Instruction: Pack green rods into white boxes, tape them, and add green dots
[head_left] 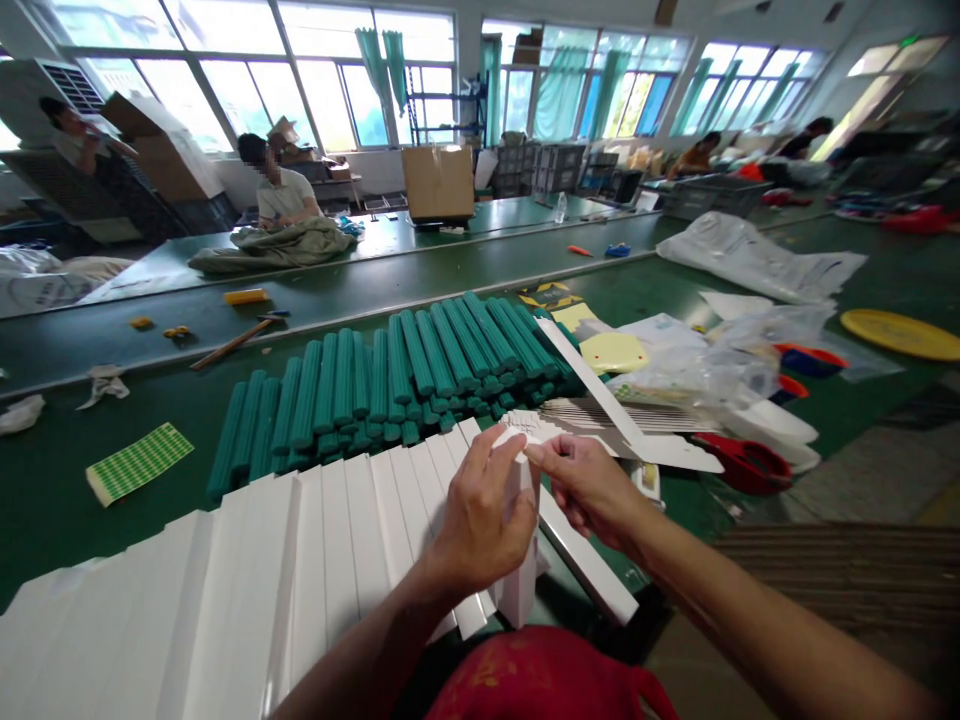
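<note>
A narrow white carton (516,590) stands upright in front of me, near the table's front edge. My left hand (486,500) is wrapped round its upper part, with the fingertips at the top end. At that same end my right hand (589,485) is closed in a pinch at the carton's top edge; the fingers partly hide the flap there. Another long white carton (592,570) lies beside it, below my right hand. To the left, a row of flat white cartons (345,540) overlaps. Behind them lie stacked green ribbed rolls (375,380).
At right are red-handled scissors or a tape tool (750,462), clear plastic bags (720,360) and a yellow disc (904,333). A green sticker sheet (140,462) and a hammer (238,340) lie at left. A co-worker (281,190) sits across the tables.
</note>
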